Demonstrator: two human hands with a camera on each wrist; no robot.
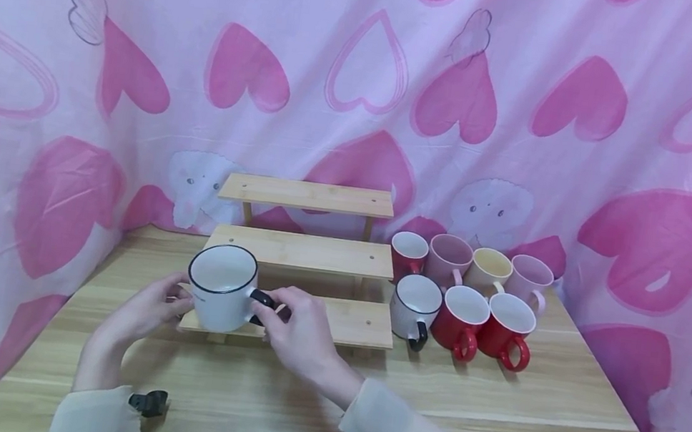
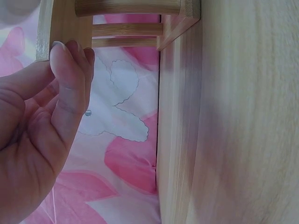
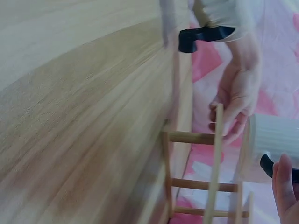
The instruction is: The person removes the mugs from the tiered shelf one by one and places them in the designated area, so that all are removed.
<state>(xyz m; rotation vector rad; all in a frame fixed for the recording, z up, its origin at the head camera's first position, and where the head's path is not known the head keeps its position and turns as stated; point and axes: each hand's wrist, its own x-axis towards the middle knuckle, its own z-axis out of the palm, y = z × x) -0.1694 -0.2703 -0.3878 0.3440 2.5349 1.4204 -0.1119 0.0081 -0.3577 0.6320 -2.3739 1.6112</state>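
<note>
A white enamel-style mug (image 1: 222, 294) with a black rim and black handle is held over the left end of the lowest step of a three-step wooden shelf (image 1: 346, 320). My right hand (image 1: 304, 330) pinches the mug's handle. In the right wrist view, a gap shows between the mug (image 3: 273, 140) and the step below it. At the shelf's left end, my left hand (image 1: 150, 307) grips the edge of the lowest step. The left wrist view shows the thumb and fingers of that hand (image 2: 42, 121) on either side of the board.
Two rows of mugs stand right of the shelf: a white mug (image 1: 415, 307) with a black handle, several red mugs (image 1: 461, 320), pink mugs (image 1: 447, 257) and a yellow mug (image 1: 490, 271). A pink heart-print curtain (image 1: 366, 53) hangs behind the wooden table (image 1: 272, 394).
</note>
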